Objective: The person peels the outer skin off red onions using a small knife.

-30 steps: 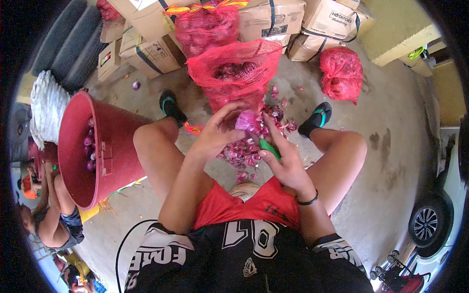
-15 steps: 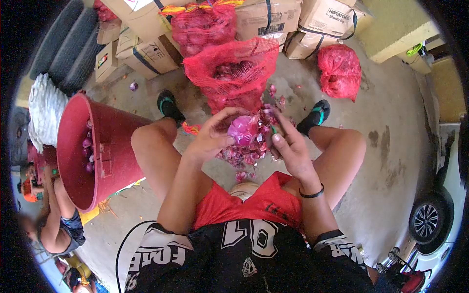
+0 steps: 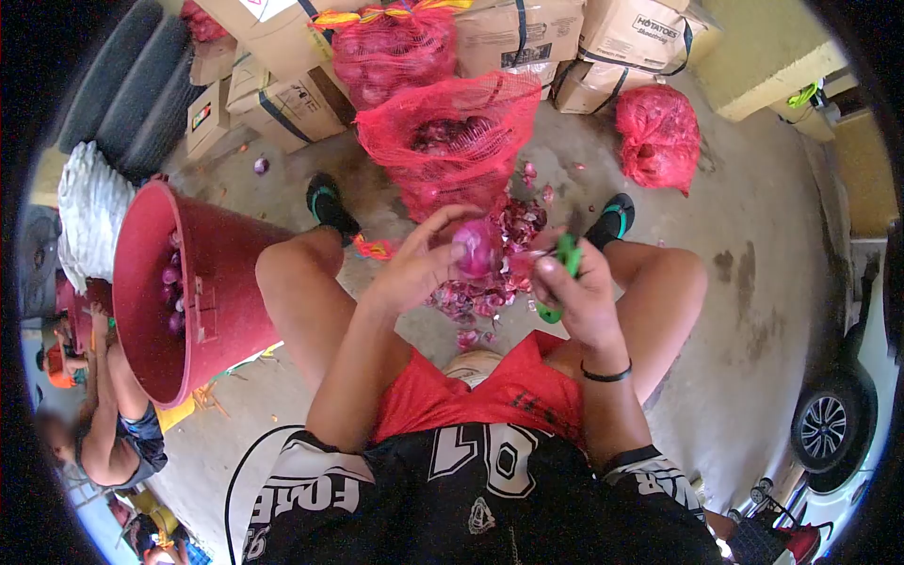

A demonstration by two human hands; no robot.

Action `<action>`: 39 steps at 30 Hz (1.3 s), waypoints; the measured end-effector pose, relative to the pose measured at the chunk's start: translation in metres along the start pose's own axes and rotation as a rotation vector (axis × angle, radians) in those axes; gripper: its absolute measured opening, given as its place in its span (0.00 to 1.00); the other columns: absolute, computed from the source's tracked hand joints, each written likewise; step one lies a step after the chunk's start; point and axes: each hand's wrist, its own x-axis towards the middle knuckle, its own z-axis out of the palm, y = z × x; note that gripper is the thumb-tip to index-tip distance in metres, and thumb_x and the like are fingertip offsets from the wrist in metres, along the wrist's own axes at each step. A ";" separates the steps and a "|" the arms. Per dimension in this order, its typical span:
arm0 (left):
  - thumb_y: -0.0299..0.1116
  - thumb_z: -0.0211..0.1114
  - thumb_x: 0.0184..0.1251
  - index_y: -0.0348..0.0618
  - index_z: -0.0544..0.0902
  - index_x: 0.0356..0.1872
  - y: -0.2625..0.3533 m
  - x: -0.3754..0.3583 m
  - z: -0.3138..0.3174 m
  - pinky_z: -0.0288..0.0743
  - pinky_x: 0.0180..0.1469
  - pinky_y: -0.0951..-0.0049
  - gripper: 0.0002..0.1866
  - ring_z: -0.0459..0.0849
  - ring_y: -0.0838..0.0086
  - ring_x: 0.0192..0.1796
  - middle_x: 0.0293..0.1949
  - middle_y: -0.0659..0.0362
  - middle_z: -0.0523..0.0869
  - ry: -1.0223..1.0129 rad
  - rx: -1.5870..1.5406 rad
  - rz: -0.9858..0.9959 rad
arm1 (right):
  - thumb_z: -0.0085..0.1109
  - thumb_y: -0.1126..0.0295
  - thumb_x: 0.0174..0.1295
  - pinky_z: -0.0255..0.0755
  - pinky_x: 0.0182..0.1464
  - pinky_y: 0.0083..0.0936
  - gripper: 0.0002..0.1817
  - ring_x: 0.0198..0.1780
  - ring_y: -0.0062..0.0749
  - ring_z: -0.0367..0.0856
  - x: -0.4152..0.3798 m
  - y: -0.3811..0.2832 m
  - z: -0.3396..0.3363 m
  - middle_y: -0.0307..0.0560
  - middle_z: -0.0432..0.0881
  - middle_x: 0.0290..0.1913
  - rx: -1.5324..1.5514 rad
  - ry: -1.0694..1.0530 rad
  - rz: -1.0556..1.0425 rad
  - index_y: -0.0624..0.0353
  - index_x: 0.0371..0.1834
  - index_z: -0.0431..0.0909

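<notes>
A purple onion (image 3: 478, 250) is held in the fingers of my left hand (image 3: 424, 264), above a heap of loose onion skins (image 3: 480, 299) on the floor. To its right, my right hand (image 3: 582, 292) is closed on a green-handled tool (image 3: 568, 256); its blade is too blurred to make out. A bit of reddish skin shows by the right fingertips. Beyond my hands stands an open red mesh sack (image 3: 452, 141) with onions in it.
A large red tub (image 3: 231, 282) with onions lies tilted at the left, and a co-worker (image 3: 118, 443) sits behind it. Tied mesh sacks (image 3: 659, 137), cardboard boxes (image 3: 518, 33) and tyres (image 3: 141, 85) stand farther off. A car wheel (image 3: 826, 428) is at the right.
My right hand has drawn back from the onion, toward the right, and the green handle now shows fully. My left hand still holds the onion, now slightly farther right.
</notes>
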 end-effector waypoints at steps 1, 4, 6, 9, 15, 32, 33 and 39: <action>0.36 0.64 0.66 0.39 0.63 0.67 0.001 0.001 0.002 0.76 0.60 0.60 0.31 0.79 0.61 0.59 0.60 0.51 0.76 0.011 -0.062 0.004 | 0.56 0.68 0.69 0.60 0.23 0.15 0.12 0.23 0.16 0.67 -0.002 -0.003 -0.003 0.38 0.77 0.31 0.153 0.022 0.006 0.63 0.51 0.74; 0.40 0.56 0.72 0.38 0.60 0.69 -0.001 0.003 -0.004 0.79 0.58 0.53 0.30 0.79 0.57 0.60 0.62 0.48 0.74 0.010 -0.147 0.046 | 0.55 0.70 0.69 0.58 0.22 0.14 0.09 0.22 0.15 0.66 0.006 -0.005 -0.004 0.39 0.78 0.31 0.078 0.237 -0.008 0.63 0.48 0.77; 0.41 0.54 0.74 0.39 0.59 0.70 0.000 0.004 -0.005 0.80 0.57 0.51 0.30 0.79 0.55 0.60 0.63 0.47 0.73 -0.009 -0.195 0.057 | 0.57 0.69 0.68 0.61 0.23 0.17 0.08 0.23 0.17 0.68 0.008 0.007 -0.013 0.37 0.76 0.27 -0.134 0.289 0.059 0.63 0.43 0.79; 0.39 0.53 0.75 0.40 0.58 0.71 0.005 0.002 -0.004 0.80 0.58 0.54 0.29 0.79 0.52 0.60 0.62 0.47 0.74 -0.031 -0.294 0.039 | 0.64 0.67 0.62 0.65 0.26 0.24 0.09 0.21 0.32 0.69 0.008 0.028 -0.020 0.48 0.78 0.25 -0.803 0.201 -0.042 0.62 0.39 0.79; 0.32 0.56 0.72 0.40 0.59 0.70 -0.001 0.005 -0.004 0.80 0.59 0.54 0.28 0.79 0.55 0.60 0.62 0.47 0.74 0.081 -0.307 0.169 | 0.66 0.63 0.59 0.70 0.32 0.41 0.13 0.29 0.54 0.78 0.008 0.036 -0.015 0.58 0.77 0.26 -0.909 0.170 -0.146 0.63 0.32 0.78; 0.41 0.49 0.77 0.41 0.66 0.65 -0.004 0.009 0.000 0.80 0.58 0.62 0.22 0.79 0.64 0.59 0.60 0.52 0.77 0.190 -0.268 0.147 | 0.53 0.67 0.70 0.62 0.67 0.32 0.27 0.66 0.42 0.72 -0.001 0.035 0.021 0.61 0.73 0.64 -0.468 -0.014 -0.032 0.65 0.69 0.63; 0.42 0.48 0.78 0.41 0.67 0.65 -0.005 0.010 0.000 0.80 0.57 0.62 0.22 0.80 0.64 0.59 0.59 0.52 0.78 0.177 -0.235 0.134 | 0.53 0.67 0.70 0.62 0.67 0.32 0.27 0.66 0.43 0.72 -0.001 0.035 0.023 0.61 0.73 0.64 -0.448 0.003 -0.026 0.65 0.69 0.63; 0.43 0.49 0.77 0.41 0.71 0.62 -0.014 0.012 -0.004 0.78 0.58 0.61 0.21 0.81 0.66 0.57 0.57 0.55 0.80 0.169 -0.172 0.106 | 0.53 0.67 0.69 0.65 0.65 0.34 0.28 0.63 0.49 0.74 0.005 0.030 0.027 0.64 0.74 0.62 -0.612 0.023 -0.236 0.64 0.70 0.62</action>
